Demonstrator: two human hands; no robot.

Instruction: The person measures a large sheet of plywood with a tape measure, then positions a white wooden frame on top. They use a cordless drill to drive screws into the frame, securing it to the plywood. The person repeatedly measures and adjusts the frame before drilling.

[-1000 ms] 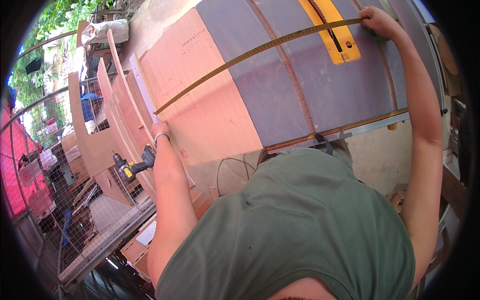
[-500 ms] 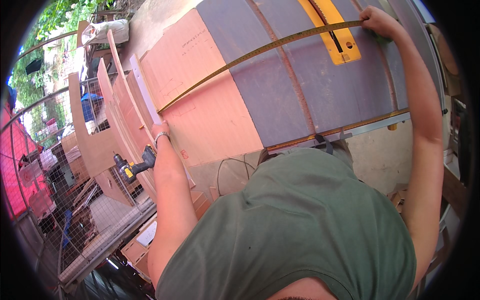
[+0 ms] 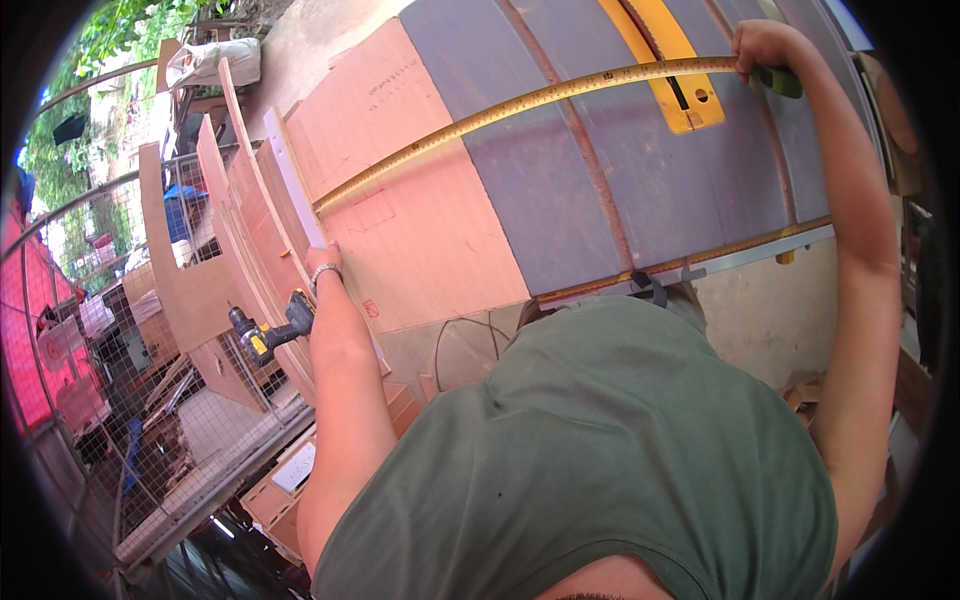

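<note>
My right hand (image 3: pixel 768 48) is closed around a tape measure, whose green case (image 3: pixel 782 83) shows beneath the fingers. From it the yellow tape blade (image 3: pixel 606 76) arches leftward over the grey saw table (image 3: pixel 530 210) and a sheet of plywood (image 3: pixel 430 240). The blade's far-left end meets a long pale strip (image 3: pixel 291 175) along the plywood's left side. My left hand (image 3: pixel 322 258) grips the near part of that strip, just below the blade's end; its fingertips are partly hidden. Pencil lines and markings show on the plywood.
A yellow slotted insert (image 3: pixel 697 108) lies in the saw table. A metal rail (image 3: pixel 760 248) runs along its near edge. Left of my left forearm, a cordless drill (image 3: pixel 268 332) rests by upright boards (image 3: pixel 228 200). Wire mesh fencing (image 3: pixel 140 440) stands farther left.
My right hand has shifted slightly right and down, showing more of the green case. The blade has turned so its marked face shows more broadly. My left hand stays about where it was.
</note>
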